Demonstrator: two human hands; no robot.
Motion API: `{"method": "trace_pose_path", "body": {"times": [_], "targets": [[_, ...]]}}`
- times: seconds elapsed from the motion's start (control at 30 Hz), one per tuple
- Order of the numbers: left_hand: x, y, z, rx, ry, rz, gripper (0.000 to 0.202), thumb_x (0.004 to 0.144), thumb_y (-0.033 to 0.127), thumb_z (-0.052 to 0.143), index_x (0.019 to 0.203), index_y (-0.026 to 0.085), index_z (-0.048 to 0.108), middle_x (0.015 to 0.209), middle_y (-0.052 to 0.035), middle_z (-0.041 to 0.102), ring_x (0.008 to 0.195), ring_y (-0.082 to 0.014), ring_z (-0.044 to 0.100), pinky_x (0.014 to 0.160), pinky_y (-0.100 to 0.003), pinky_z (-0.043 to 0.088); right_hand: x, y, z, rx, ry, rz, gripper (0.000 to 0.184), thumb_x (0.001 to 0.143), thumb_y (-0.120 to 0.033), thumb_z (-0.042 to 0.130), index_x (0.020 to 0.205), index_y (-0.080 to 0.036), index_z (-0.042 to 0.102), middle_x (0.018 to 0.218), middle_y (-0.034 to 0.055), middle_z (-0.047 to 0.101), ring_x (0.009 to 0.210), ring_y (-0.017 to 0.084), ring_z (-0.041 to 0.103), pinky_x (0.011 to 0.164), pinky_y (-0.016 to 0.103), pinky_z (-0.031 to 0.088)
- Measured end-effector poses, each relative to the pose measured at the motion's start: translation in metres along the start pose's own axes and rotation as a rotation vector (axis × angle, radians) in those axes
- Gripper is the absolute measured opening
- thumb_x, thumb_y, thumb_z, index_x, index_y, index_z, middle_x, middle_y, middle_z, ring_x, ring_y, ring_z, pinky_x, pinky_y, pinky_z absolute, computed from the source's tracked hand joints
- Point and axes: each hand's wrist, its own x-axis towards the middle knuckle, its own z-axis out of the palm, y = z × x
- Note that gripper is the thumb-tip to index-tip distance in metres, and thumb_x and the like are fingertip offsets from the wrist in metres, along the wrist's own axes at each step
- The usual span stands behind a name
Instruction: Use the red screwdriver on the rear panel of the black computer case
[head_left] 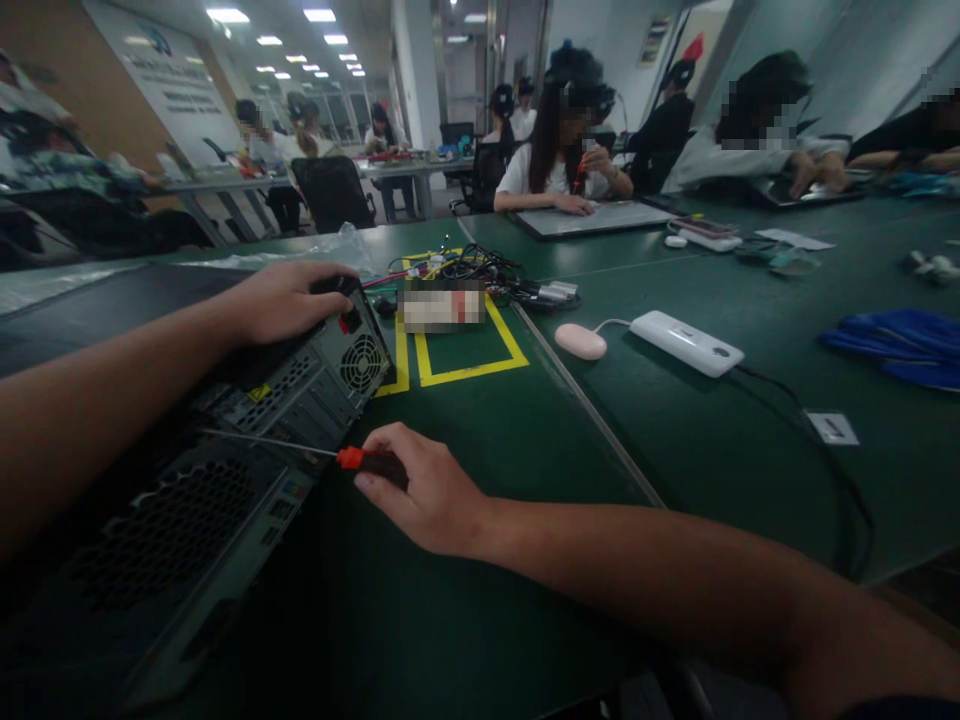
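A black computer case lies at the left with its rear panel, vents and fan grille turned toward me. My left hand presses over the case's upper edge by the fan grille, its fingers along the top and the thumb hooked onto the rear panel. In my right hand is a screwdriver with a dark handle and a red collar. Its thin shaft points left across the rear panel. The tip lies against or close to the panel, and contact is hard to tell.
On the green table, a bundle of cables sits behind yellow tape marks. A white power bank, a pink oval device and blue gloves are at the right. Several people work beyond.
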Motion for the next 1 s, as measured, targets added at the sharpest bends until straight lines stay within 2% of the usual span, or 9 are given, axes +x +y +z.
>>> {"method": "trace_pose_path", "body": {"times": [0.13,0.37,0.5,0.8,0.9,1.0], "targets": [[0.000,-0.001,0.000,0.017,0.005,0.005,0.085,0.083,0.062,0.043,0.153,0.016,0.060,0.156,-0.0131,0.063,0.139,-0.0379,0.060,0.120,-0.051,0.043,-0.001,-0.002,-0.001,-0.003,-0.006,0.006,0.019,0.103,-0.035,0.065,0.116,-0.023,0.057,0.109,0.0043,0.069,0.092,0.020,0.067,0.088,0.037,0.056],[0.000,0.001,0.000,0.003,0.014,0.000,0.087,0.082,0.063,0.042,0.153,0.015,0.060,0.156,-0.0157,0.062,0.140,-0.0391,0.059,0.121,-0.052,0.043,-0.001,-0.002,-0.002,0.005,-0.001,-0.015,0.019,0.104,-0.036,0.063,0.116,-0.022,0.059,0.107,0.0044,0.068,0.090,0.019,0.065,0.084,0.035,0.055],[-0.001,0.001,0.000,-0.013,0.005,0.016,0.089,0.082,0.064,0.042,0.153,0.013,0.060,0.157,-0.0181,0.062,0.139,-0.0399,0.060,0.120,-0.053,0.043,0.000,-0.002,-0.002,-0.040,0.004,-0.038,0.020,0.106,-0.038,0.062,0.117,-0.021,0.062,0.109,0.0059,0.069,0.097,0.020,0.066,0.090,0.036,0.054],[0.003,-0.008,0.002,0.006,0.019,0.039,0.086,0.084,0.065,0.043,0.152,0.016,0.061,0.154,-0.0164,0.064,0.138,-0.0389,0.061,0.119,-0.052,0.043,0.001,-0.002,-0.002,-0.043,-0.018,-0.041,0.024,0.113,-0.035,0.052,0.117,-0.018,0.069,0.104,0.0054,0.071,0.099,0.019,0.068,0.094,0.034,0.053],[0.004,-0.011,0.003,0.003,0.018,0.034,0.086,0.085,0.065,0.042,0.154,0.015,0.059,0.156,-0.0162,0.062,0.140,-0.0380,0.060,0.120,-0.052,0.043,0.000,-0.003,-0.001,-0.005,-0.003,-0.035,0.025,0.110,-0.038,0.058,0.126,-0.019,0.063,0.114,0.0073,0.072,0.103,0.020,0.069,0.094,0.036,0.055],[0.003,-0.009,0.004,0.014,0.018,0.035,0.087,0.085,0.063,0.041,0.154,0.014,0.058,0.157,-0.0161,0.061,0.142,-0.0374,0.058,0.122,-0.052,0.040,-0.002,-0.002,0.000,0.002,0.003,-0.002,0.035,0.100,-0.036,0.069,0.129,-0.021,0.056,0.116,0.0069,0.072,0.100,0.022,0.070,0.089,0.036,0.057]]}}
